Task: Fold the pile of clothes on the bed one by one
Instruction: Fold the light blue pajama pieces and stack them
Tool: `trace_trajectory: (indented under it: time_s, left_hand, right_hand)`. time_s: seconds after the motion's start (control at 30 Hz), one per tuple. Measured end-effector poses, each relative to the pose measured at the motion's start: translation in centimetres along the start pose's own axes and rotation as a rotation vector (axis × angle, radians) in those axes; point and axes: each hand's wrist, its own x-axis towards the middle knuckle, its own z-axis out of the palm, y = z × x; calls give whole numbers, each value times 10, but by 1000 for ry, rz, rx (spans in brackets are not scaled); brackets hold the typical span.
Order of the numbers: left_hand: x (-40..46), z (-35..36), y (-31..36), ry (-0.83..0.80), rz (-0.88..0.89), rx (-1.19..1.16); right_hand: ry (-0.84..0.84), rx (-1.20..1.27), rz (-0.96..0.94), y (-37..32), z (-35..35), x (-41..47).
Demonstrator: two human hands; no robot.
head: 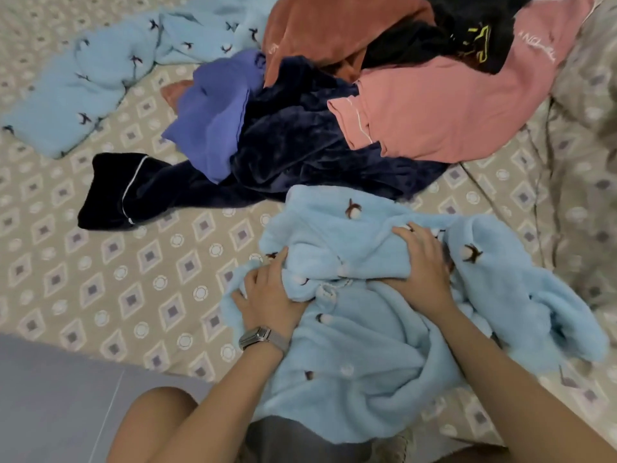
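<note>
A fluffy light blue pyjama top (367,345) with small brown and white motifs lies crumpled at the bed's near edge. My left hand (270,295), with a watch on its wrist, grips a bunch of the fabric on its left side. My right hand (420,262) lies on top of the fabric near the collar, fingers curled into it. Behind it sits the pile: a navy velvet garment (300,152), a purple piece (213,115), a pink top (434,108), a rust one (327,25) and a black one (467,28).
Matching light blue trousers (83,85) lie spread at the far left. The bed sheet (100,262) has a beige diamond pattern. A crumpled patterned blanket (587,162) rises at the right. Grey floor (50,396) shows at the lower left, beside my knee.
</note>
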Motion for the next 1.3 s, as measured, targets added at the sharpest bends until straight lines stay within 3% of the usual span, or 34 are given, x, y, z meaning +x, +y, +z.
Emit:
trace_trajectory:
  time_s: [0.17,0.3,0.5,0.57,0.73,0.8,0.97,1.07,1.2,1.3]
  left_hand:
    - [1,-3,2,-62,-28,9]
    - [0,-36,4,-232,87,-220]
    - [-31,-144,49,-120,439,-493]
    - [-51,-181,76,-120,595,-587]
    - [-109,-245,145,-52,923,-603]
    - [-127,-263,162,-4,985,-592]
    - [-149,-284,164,48,913,-745]
    - [-146,-268,143,-73,675,-775]
    - [-157,-230,116,-317,606,-749]
    - [-185,-226,113,-500,528,-910]
  right_hand:
    - [-66,-82,69,-19,-16,-2]
    - [-263,-278,112,-56,-69,-3]
    - [-86,-120,113,-83,-163,-33]
    - [31,-21,1,-92,-188,-44]
    - [47,-34,-346,-150,-214,-81]
    - [58,79,-383,-164,-219,-93]
    - [172,638,-219,-198,-252,-127]
    - [248,781,-211,-227,-275,-142]
    - [323,971,-184,-263,-312,-158]
    - [285,831,-285,-288,-335,-171]
